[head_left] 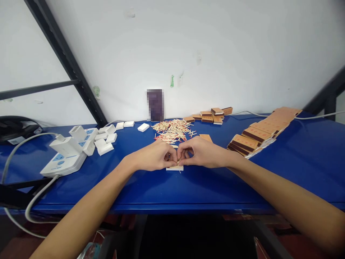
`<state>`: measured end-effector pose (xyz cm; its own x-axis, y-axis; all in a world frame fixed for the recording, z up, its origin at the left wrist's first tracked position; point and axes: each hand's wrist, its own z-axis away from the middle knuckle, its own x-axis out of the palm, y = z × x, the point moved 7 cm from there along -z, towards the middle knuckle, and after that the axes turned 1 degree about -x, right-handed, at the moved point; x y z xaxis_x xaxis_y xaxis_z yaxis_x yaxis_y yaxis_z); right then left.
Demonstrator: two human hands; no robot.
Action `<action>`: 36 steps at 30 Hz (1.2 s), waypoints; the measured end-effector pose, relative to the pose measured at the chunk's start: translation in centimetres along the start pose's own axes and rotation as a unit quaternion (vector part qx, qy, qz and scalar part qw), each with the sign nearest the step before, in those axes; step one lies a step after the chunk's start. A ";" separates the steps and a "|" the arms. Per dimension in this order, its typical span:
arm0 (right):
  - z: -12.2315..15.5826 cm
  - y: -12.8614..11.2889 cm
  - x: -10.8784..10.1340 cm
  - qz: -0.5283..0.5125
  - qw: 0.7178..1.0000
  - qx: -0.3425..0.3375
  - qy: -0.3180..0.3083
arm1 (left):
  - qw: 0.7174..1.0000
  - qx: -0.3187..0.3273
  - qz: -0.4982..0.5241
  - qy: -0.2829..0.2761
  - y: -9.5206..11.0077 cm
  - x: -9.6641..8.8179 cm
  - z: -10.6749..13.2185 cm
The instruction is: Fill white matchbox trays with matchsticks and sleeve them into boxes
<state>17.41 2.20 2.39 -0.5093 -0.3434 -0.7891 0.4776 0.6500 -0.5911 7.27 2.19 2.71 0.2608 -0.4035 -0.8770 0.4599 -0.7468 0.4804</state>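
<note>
My left hand (153,156) and my right hand (202,153) meet over a small white matchbox tray (174,168) on the blue table. The fingers of both are pinched together at the tray, with pale matches (178,163) between the fingertips. How many matches each hand grips is hidden. Just beyond my hands lies a loose pile of red-tipped matches (172,130). Behind my right hand is an orange-brown matchbox cover (206,137), partly covered by the hand.
White matchbox trays (105,148) lie at the left beside a power strip (64,163) with plugged-in adapters and cables. Finished-looking matchboxes (212,117) are stacked near the wall. Overlapping flat matchbox covers (266,127) run along the right. A blurred dark panel (155,105) stands at the back.
</note>
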 end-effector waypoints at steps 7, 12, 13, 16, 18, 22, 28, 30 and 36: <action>0.1 -0.3 -0.6 0.053 0.998 -0.011 0.041 | 0.994 0.004 -0.052 0.094 -1.5 -2.6 0.4; 0.1 -0.5 0.0 0.029 0.999 -0.028 0.023 | 0.990 -0.022 -0.122 0.061 -3.7 -2.2 0.4; 0.1 -0.6 0.0 0.028 0.999 -0.033 0.025 | 0.990 -0.025 -0.126 0.055 -4.0 -2.0 0.3; 0.2 -0.8 -0.2 0.037 0.998 -0.041 0.038 | 0.991 -0.024 -0.126 0.039 -4.1 -1.5 0.1; 0.2 -1.1 -0.2 0.048 0.997 -0.047 0.046 | 0.990 -0.023 -0.135 0.029 -3.9 -1.2 0.0; 0.2 -1.8 0.4 0.064 0.994 -0.068 0.048 | 0.982 -0.050 -0.183 0.018 -4.0 -1.0 0.1; 0.1 -2.3 1.8 0.060 0.993 -0.096 0.037 | 0.978 -0.074 -0.197 -0.005 -4.4 -0.8 0.4; 0.2 -2.4 1.7 0.060 0.992 -0.101 0.036 | 0.978 -0.070 -0.195 -0.010 -4.4 -0.7 0.3; 0.6 -2.4 -0.8 0.086 0.981 -0.106 0.135 | 0.976 -0.074 -0.207 -0.004 -4.7 -0.7 0.4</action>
<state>17.04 0.51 4.34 -0.6195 -0.0432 -0.7838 0.4275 0.8189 -0.3829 4.63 5.78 1.08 0.0197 -0.0889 -0.9958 0.6420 -0.7625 0.0807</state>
